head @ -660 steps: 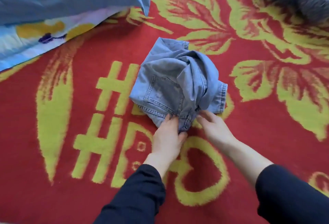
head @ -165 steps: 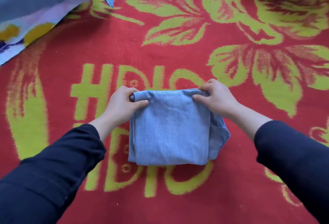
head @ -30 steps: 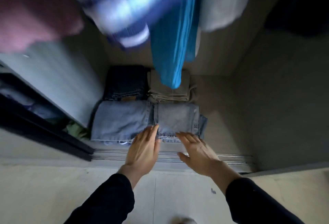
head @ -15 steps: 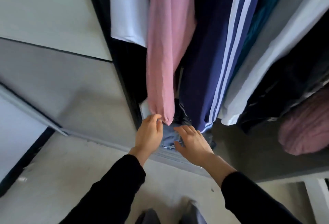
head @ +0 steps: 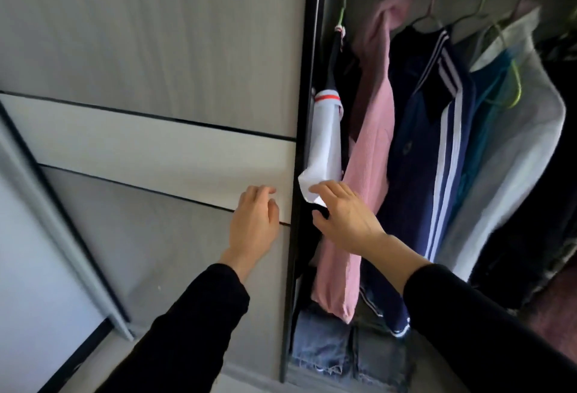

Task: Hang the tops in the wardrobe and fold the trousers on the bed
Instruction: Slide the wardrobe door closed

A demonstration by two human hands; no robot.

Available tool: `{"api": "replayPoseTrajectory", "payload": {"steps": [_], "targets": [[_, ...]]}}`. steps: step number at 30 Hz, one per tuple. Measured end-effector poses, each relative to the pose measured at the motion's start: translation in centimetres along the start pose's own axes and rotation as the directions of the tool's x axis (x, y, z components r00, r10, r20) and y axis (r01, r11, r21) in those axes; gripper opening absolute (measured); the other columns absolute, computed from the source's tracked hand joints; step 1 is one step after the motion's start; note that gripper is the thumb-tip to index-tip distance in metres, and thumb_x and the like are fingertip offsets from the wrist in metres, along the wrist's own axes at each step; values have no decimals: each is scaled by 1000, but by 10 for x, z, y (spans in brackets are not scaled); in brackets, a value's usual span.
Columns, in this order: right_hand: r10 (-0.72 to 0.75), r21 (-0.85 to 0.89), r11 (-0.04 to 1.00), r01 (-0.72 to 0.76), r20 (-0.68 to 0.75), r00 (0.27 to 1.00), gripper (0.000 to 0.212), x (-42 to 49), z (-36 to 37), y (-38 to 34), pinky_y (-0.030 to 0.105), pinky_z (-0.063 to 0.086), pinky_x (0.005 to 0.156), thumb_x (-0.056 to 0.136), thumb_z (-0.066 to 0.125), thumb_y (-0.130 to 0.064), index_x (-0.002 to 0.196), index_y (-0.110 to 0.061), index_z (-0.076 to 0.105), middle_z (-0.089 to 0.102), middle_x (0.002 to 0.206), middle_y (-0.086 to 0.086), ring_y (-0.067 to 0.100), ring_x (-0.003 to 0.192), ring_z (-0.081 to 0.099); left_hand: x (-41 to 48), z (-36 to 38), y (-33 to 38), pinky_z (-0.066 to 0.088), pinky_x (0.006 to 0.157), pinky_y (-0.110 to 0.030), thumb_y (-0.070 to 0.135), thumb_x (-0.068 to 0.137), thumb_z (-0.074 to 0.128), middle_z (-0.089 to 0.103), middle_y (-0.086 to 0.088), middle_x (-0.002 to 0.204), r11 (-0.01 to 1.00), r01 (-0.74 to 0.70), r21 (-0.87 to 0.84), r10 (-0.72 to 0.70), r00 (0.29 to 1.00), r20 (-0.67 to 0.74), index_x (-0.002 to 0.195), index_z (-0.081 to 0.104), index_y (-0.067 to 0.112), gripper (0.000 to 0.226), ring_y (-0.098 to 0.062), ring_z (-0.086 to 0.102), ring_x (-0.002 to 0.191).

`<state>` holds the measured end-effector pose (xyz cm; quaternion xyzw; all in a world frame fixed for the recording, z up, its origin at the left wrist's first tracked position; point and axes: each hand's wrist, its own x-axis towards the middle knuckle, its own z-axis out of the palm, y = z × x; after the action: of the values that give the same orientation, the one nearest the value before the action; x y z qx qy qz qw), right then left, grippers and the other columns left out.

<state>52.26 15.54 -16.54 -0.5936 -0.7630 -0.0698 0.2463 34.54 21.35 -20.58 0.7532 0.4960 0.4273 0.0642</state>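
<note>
The left hand [head: 254, 220] is held loose and empty by the door [head: 156, 142]; the right hand [head: 343, 214] is laid, fingers relaxed, against the white top [head: 324, 149].

The grey wardrobe with a black door frame [head: 307, 80] carries on its bottom two folded blue denim trousers [head: 318, 349], side by side. Above them hang a white top [head: 324, 142], a pink ribbed top [head: 371, 149] and a navy jacket with white stripes [head: 418, 142].
</note>
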Motion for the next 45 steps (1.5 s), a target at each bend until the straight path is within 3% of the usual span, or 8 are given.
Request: {"api": "replayPoseTrajectory", "payload": {"steps": [7,14,19,26,32,38,40,45], "targets": [[-314,-321,927,196,-372,873,37,85,-61,-16,40,46,81,78,62,-11,115,-8,62,60,119,8,26,108,53,35,-17,21,46,89,-33,18,96,49,48,-2,131,998,-14,-54,13,1000,-14,136,46,17,40,-18,42,120],[-558,-594,722,356,-195,806,30,128,-87,-1,51,33,107,85,59,-13,114,-9,65,51,143,8,22,140,37,43,-7,34,47,85,-28,22,96,46,59,10,113,985,28,-170,-13,996,89,121,52,23,26,-9,56,106],[-616,-612,671,419,-145,774,18,129,-93,11,54,34,106,90,52,-18,102,-12,65,51,142,9,22,140,37,50,-4,43,51,81,-28,14,87,56,69,3,96,940,176,-293,-168,984,54,108,64,14,22,-13,65,85],[-672,-658,623,423,-174,720,12,129,-99,14,51,36,98,88,53,-19,90,-15,65,62,122,9,23,132,48,56,-2,46,42,66,-10,9,82,56,66,11,83,937,195,-290,-164,978,128,86,60,24,17,-5,62,77],[-685,-684,610,400,-202,700,13,110,-113,34,48,40,90,90,50,-19,87,-16,63,63,116,9,24,125,54,51,6,68,42,66,-3,13,84,55,67,13,91,937,159,-312,-82,966,244,92,63,22,15,7,60,79],[-652,-722,604,337,-204,730,13,76,-138,71,46,36,88,91,48,-19,88,-17,61,62,115,8,23,121,52,38,20,111,51,78,-16,11,86,51,67,16,89,931,45,-362,85,938,335,92,62,31,24,1,62,84],[-644,-732,602,319,-209,736,11,61,-149,84,46,36,88,91,50,-19,89,-17,61,63,113,7,23,120,52,32,28,124,51,86,-19,12,89,50,66,18,100,931,-8,-366,156,913,377,108,64,30,29,3,60,94],[-602,-779,584,228,-227,766,6,22,-176,116,43,38,84,87,56,-19,86,-18,62,64,108,6,22,116,55,18,56,157,43,95,-22,11,84,53,54,9,121,905,-379,-194,422,855,301,129,57,24,47,-4,45,113]]}}
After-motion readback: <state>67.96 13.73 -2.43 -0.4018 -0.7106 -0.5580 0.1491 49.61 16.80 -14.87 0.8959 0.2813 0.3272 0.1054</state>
